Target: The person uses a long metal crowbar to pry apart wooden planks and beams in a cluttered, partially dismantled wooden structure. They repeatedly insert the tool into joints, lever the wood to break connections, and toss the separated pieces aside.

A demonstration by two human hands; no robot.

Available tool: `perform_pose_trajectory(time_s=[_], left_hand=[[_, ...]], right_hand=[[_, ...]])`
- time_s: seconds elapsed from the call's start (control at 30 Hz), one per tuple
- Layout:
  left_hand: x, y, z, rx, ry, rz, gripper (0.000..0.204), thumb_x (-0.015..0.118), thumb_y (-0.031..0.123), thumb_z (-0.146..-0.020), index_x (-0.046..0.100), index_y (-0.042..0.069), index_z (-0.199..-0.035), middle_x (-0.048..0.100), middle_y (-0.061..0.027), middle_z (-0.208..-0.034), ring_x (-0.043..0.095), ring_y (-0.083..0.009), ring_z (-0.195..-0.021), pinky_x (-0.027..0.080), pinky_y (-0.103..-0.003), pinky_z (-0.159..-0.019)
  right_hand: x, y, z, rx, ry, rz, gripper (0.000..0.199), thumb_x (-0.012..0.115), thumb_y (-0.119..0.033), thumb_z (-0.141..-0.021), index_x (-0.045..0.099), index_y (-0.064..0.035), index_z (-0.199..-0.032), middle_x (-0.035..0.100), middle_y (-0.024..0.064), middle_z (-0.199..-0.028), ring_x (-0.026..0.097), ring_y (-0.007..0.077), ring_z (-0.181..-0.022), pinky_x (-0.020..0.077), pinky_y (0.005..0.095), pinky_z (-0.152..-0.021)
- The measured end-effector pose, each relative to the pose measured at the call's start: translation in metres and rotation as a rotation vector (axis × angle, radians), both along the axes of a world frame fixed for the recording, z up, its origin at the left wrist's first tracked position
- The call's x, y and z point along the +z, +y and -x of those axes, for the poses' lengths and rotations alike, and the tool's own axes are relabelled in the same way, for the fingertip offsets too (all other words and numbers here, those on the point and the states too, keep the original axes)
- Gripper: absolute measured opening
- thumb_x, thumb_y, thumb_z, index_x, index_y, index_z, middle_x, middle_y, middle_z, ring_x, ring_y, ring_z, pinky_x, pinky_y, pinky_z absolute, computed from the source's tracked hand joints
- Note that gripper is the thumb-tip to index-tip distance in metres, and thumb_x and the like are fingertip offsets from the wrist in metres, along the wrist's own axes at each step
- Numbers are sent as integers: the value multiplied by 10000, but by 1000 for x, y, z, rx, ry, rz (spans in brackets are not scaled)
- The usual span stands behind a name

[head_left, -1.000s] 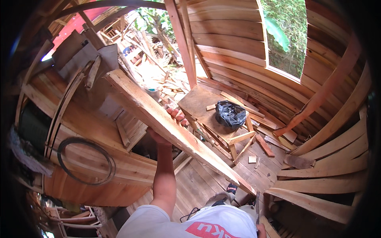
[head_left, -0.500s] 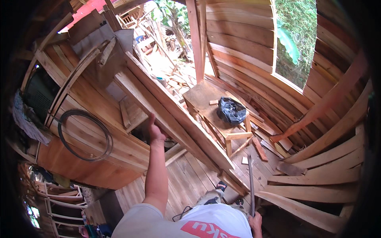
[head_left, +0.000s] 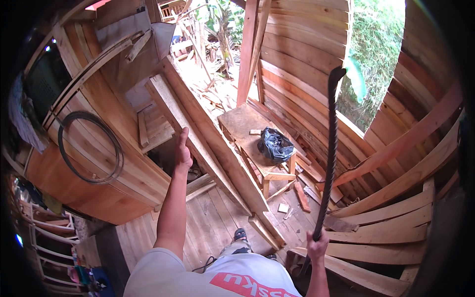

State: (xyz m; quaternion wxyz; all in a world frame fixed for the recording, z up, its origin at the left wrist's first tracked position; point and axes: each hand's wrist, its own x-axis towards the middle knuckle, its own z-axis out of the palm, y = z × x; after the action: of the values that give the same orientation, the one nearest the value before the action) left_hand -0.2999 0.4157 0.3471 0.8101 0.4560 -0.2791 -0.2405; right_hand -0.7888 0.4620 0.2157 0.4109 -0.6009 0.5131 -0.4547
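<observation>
A long dark crowbar [head_left: 330, 163] with a twisted shaft and a hooked top end stands nearly upright on my right side. My right hand [head_left: 317, 243] is closed around its lower part. My left hand [head_left: 183, 157] is against the left edge of a long, thick wooden plank [head_left: 198, 156], its thumb pointing up and its other fingers mostly hidden. A second plank [head_left: 217, 143] runs alongside it on the right. Both slant from the upper left down to the floor near my feet.
A small wooden table [head_left: 242, 119] holds a black plastic bag [head_left: 275, 145]. A coil of dark hose or cable [head_left: 62, 143] hangs on the wooden panelling at left. Wood scraps [head_left: 301, 197] lie on the plank floor. Slatted walls [head_left: 307, 64] and a slanting beam [head_left: 391, 143] stand at right.
My right hand has raised the crowbar, and its hooked end now stands high in view. My left hand stays at the plank's edge. The whole view has shifted slightly.
</observation>
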Motion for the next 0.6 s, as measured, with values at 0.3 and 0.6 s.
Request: perform_pose_trajectory(time_s=[0.3,0.6], left_hand=[[2,-13,0,183,-376,-54,457,699,213,-803,541,-17,-1165,593,-74,-1095,547,-157,-996,429,-314,-880],[33,-7,-19,186,-163,77,507,704,149,-751,511,-26,-1186,573,-91,-1101,542,-174,-1005,427,-310,-897]], right_hand=[[142,-102,-81,234,-714,178,201,633,-136,-894,441,-76,-903,400,-9,-525,382,80,-354,330,232,-332],[204,-101,-137,713,-947,288,82,365,-189,-1023,383,-109,-1018,310,-15,-524,284,82,-328,276,235,-282]])
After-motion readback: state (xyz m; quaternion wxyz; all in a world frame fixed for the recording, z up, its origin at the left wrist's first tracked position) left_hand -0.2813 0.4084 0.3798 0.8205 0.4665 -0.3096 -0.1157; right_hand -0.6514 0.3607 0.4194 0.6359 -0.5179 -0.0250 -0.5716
